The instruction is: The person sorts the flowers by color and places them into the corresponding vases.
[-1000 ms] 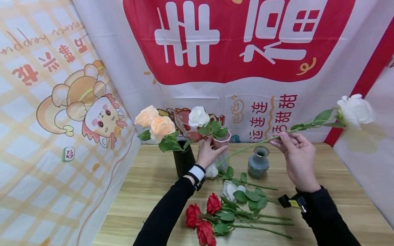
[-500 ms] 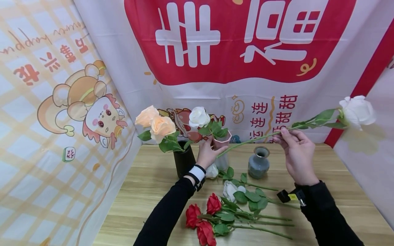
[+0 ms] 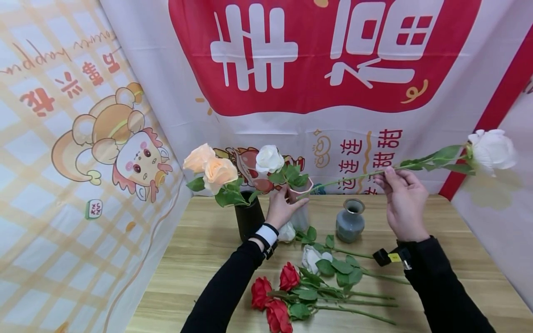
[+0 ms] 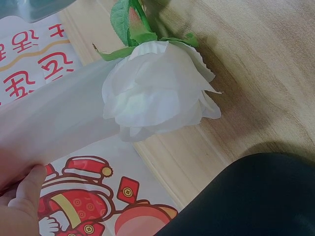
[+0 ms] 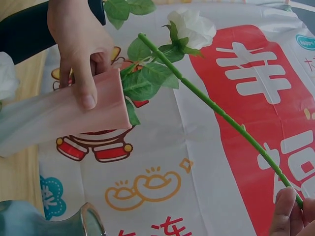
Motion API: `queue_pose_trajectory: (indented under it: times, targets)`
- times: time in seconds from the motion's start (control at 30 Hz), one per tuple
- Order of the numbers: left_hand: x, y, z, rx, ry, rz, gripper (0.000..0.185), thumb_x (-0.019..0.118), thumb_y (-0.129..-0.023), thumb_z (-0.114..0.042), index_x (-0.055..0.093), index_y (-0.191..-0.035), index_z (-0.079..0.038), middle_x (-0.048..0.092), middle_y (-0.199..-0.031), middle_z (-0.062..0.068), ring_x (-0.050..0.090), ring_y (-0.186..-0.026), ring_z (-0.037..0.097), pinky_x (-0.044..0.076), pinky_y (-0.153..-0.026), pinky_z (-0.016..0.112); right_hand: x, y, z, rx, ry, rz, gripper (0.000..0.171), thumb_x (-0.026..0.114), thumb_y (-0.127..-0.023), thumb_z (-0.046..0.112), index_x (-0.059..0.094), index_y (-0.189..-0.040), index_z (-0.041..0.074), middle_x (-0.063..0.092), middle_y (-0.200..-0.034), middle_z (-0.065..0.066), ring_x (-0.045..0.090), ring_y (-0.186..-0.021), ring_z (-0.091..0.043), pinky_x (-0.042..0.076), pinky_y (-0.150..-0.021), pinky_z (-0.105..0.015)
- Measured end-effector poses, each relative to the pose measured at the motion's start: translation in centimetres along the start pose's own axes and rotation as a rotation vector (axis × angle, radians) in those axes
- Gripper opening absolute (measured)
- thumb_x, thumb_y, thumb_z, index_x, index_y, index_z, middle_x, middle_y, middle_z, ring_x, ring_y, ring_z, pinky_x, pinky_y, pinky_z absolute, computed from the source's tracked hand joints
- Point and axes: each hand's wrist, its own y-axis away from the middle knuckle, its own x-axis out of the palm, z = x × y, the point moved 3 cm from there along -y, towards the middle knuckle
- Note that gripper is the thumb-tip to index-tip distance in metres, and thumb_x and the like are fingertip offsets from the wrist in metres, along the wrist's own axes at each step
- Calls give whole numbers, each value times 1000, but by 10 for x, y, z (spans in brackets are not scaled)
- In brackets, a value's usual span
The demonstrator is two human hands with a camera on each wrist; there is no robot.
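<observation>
My left hand (image 3: 284, 208) holds the pink-and-white vase (image 3: 300, 218) near its rim, thumb across the front. One white rose (image 3: 269, 158) stands in this vase, its leaves at the mouth. My right hand (image 3: 405, 203) pinches the green stem of another white rose (image 3: 493, 149), its bloom off to the right. In the right wrist view the stem's cut end (image 5: 142, 37) lies by the vase's leaves, just outside the pink rim (image 5: 123, 101). The left wrist view has a white rose (image 4: 152, 93) lying beside the vase, and part of my left hand (image 4: 22, 209).
Left of the vase stands a black vase (image 3: 248, 217) with peach roses (image 3: 219, 173). A grey-blue vase (image 3: 350, 222) is to the right. White roses (image 3: 310, 259) and red roses (image 3: 278, 314) lie on the wooden table (image 3: 200, 277) in front.
My right hand has risen slightly, and the rose it holds has shifted right. Its stem's lower end has come up from beside the vase body to the rim. The left hand stays put.
</observation>
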Motion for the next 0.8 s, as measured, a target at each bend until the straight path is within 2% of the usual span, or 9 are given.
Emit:
queue_pose_trajectory:
  times: [0.2, 0.4, 0.63, 0.8]
  targets:
    - [0, 0, 1, -11, -14, 10, 67, 81, -82, -39, 52, -139, -17, 58, -132, 3, 60, -112, 14, 51, -85, 25, -2, -5, -4, -13, 10, -27, 34, 75, -84, 2, 59, -109, -14, 68, -103, -23, 70, -84, -29, 54, -83, -36]
    - [1, 0, 0, -1, -29, 11, 66, 80, -83, -39, 52, -139, -18, 60, -131, 3, 60, -111, 13, 51, -84, 24, -2, -8, -12, -86, 84, -27, 39, 78, -81, 5, 59, -106, -16, 68, -102, -26, 70, -83, -31, 53, -82, -38]
    - [-1, 1, -1, -11, -19, 14, 66, 80, -83, -39, 53, -139, -18, 60, -130, 3, 61, -111, 14, 52, -85, 27, 6, -4, -34, -203, 287, 81, 32, 72, -88, 5, 60, -108, -17, 69, -101, -25, 70, -83, -27, 55, -79, -36]
    - [0, 0, 0, 5, -10, 11, 66, 80, -83, -40, 52, -139, -20, 60, -129, 2, 60, -110, 13, 53, -85, 29, 18, -1, -47, -208, 330, 174, 26, 69, -91, 4, 62, -108, -14, 65, -105, -30, 68, -85, -29, 54, -80, -37]
